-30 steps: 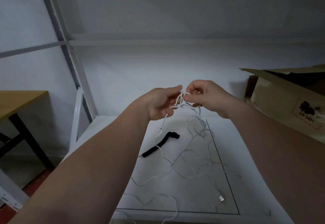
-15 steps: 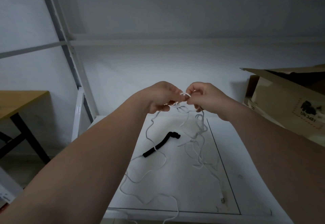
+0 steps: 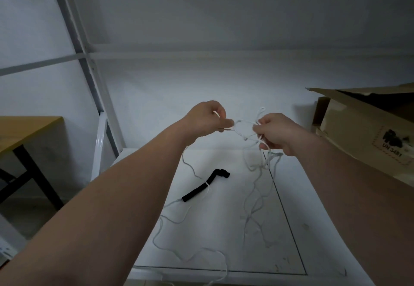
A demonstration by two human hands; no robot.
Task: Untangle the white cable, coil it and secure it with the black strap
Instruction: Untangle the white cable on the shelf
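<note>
Above the white shelf surface [image 3: 224,236], both hands are being held up in the air with a short stretch of the white cable [image 3: 243,126] running between them. To the left of that stretch, the left hand [image 3: 207,117] is pinching the cable between thumb and fingers, closed on it, and a strand is hanging down from under this hand toward the surface. Below and between the two grips, the black strap [image 3: 202,188] is lying flat on the surface, well apart from both hands, with a white strand crossing over its middle and one end bent into a small hook. To the right of the taut stretch, the right hand [image 3: 276,134] is closing its fingers around a bunch of tangled loops; one loop is sticking up above the knuckles and several strands are dropping from the fist to the surface below. The loose cable is trailing in wavy lines down toward the near edge of the surface, where it is running out of view. Motion blur is softening the hanging strands under the right hand, so how they cross one another is hard to make out. Farther right of the grip, a cardboard box [image 3: 367,133] is sitting, cut off by the frame edge.
</note>
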